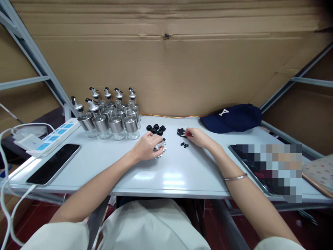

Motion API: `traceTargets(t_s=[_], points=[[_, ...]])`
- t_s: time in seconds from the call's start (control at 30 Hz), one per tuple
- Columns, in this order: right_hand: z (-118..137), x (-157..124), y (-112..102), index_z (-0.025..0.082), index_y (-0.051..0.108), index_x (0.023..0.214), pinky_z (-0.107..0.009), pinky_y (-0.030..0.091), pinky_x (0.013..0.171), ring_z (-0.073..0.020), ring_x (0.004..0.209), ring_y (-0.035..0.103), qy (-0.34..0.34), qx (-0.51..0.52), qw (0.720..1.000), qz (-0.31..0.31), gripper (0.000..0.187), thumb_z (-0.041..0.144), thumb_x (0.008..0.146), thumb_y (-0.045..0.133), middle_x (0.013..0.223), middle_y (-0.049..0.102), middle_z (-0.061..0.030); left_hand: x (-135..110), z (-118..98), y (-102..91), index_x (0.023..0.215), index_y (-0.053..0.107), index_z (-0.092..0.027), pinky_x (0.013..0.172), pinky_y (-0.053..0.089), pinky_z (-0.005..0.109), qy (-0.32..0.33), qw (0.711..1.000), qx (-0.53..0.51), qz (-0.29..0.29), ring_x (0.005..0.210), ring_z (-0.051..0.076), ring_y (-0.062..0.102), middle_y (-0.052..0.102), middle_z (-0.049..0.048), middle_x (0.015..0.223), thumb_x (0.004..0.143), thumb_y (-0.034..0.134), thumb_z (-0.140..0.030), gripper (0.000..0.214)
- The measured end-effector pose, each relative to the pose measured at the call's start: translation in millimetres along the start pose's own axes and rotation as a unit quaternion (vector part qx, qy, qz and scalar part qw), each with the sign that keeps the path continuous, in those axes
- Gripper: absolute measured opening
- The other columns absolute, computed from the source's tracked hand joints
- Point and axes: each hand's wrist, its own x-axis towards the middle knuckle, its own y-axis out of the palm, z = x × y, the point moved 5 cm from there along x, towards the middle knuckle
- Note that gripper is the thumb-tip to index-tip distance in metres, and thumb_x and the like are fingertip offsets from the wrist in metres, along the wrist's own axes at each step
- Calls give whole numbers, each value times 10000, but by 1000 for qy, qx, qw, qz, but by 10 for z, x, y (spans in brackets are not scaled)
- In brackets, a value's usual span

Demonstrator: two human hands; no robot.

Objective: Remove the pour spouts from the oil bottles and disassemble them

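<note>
My left hand (147,146) is closed around a silvery pourer spout piece (159,146), low over the table; more small silvery parts are partly hidden beneath it. Just behind that hand lie several round black stoppers (156,127). With fingertips together, my right hand (197,136) pinches a small black lever piece (183,136) at the edge of a little pile of black pieces (180,131). Several tiny black parts (184,145) are scattered in front of the pile, between the two hands.
Glass bottles with steel bands (116,125) stand at the back left, some topped with pourer spouts (93,105). A power strip (53,137) and a phone (54,164) lie left. A navy cap (234,118), a partly blurred tablet (249,166) and a dotted case (319,173) are right.
</note>
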Motion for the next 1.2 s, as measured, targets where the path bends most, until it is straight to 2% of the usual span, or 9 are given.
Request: traceTargets(t_s=[0.1,0.2,0.33,0.43,0.7,0.93,1.2], points=[[15,-16,-34,153,628,767,-210,444,662,-139,685,602,-7,32,999,13,233,8,712,454,754,681,-47,-7,1,7,692,403,-197,725,371,286,6,1000,3,-6,580,129,452,519,-14,626,832,400,-269,157],[-9,-18,-48,151,658,790,-242,470,770,-163,803,630,-22,54,998,25,300,-28,694,436,868,691,-73,-8,-3,11,696,406,-196,726,370,285,11,1000,3,-7,574,125,446,524,-15,636,831,400,-259,149],[-45,0,-8,159,693,828,-309,419,958,-211,1038,596,-55,13,998,27,410,-82,648,414,1097,647,-102,0,-7,6,700,417,-195,725,370,289,6,1000,-1,-2,572,126,443,525,-12,640,825,390,-256,141],[-63,16,34,155,688,887,-328,397,1005,-225,1145,553,-59,4,998,34,465,-98,635,390,1209,609,-106,4,-10,11,691,415,-195,726,372,290,4,1000,-6,7,569,126,438,526,-9,637,824,386,-262,151],[19,18,47,138,678,932,-335,437,966,-221,1046,610,-82,23,996,36,417,-61,698,396,1106,671,-105,-10,-11,24,704,404,-196,721,369,285,12,1000,-6,10,553,122,432,542,-12,643,820,393,-259,132],[92,11,38,121,688,1003,-374,438,987,-252,1097,592,-101,-11,994,27,364,23,781,417,1166,644,-130,-4,-15,20,704,399,-197,722,369,284,17,1000,0,6,561,122,437,545,-14,647,821,397,-254,130],[20,7,4,131,711,965,-360,464,960,-251,1029,628,-91,-15,995,36,327,77,788,440,1111,674,-122,-6,-21,5,701,396,-193,715,375,276,29,1000,6,-11,549,116,422,541,-20,638,822,403,-247,133]])
